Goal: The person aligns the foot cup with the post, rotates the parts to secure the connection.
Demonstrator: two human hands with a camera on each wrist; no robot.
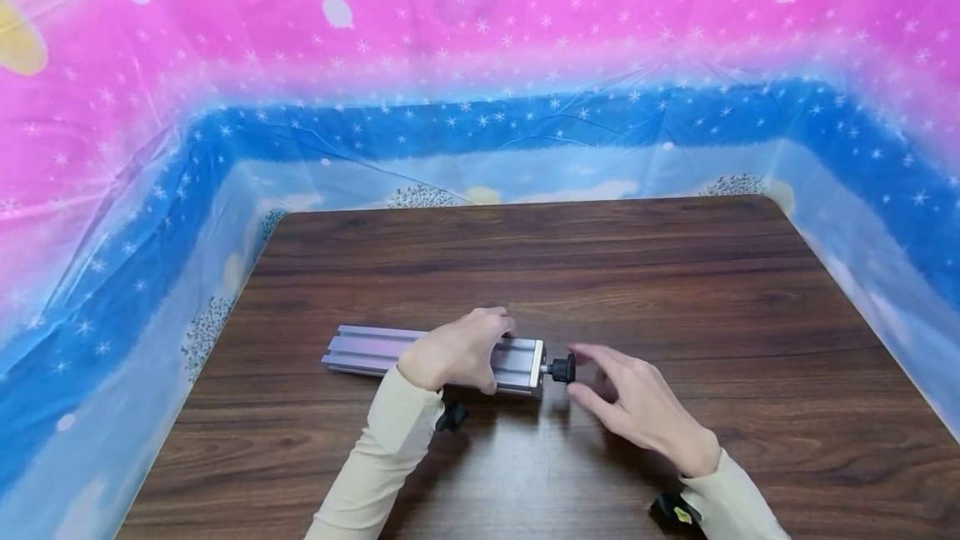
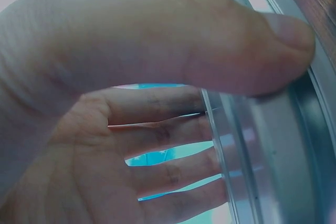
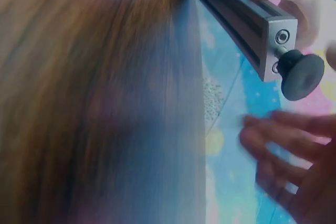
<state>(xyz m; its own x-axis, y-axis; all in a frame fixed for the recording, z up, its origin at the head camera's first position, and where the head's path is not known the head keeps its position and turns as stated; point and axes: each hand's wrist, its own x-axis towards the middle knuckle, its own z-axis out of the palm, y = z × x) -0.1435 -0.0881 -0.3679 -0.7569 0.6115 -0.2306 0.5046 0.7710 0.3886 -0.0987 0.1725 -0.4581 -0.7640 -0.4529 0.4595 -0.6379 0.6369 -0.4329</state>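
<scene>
A silver aluminium profile (image 1: pixel 373 346) with long grooves lies across the table. My left hand (image 1: pixel 453 350) grips it from above, thumb on the near side and fingers over the far side; the left wrist view shows the thumb (image 2: pixel 210 40) pressed on the grooved metal (image 2: pixel 283 145). At the profile's right end is a flat end plate (image 1: pixel 537 365) with bolt heads. From it a black levelling foot (image 3: pixel 303 76) sticks out on a threaded stem. Beside the foot is my right hand (image 1: pixel 645 402), fingers spread and slightly bent, apart from the foot in the right wrist view.
The dark wooden table (image 1: pixel 540 265) has rounded far corners. A pink and blue patterned cloth (image 1: pixel 480 123) hangs round its back and sides. Black wrist mounts (image 1: pixel 452 417) show under both sleeves.
</scene>
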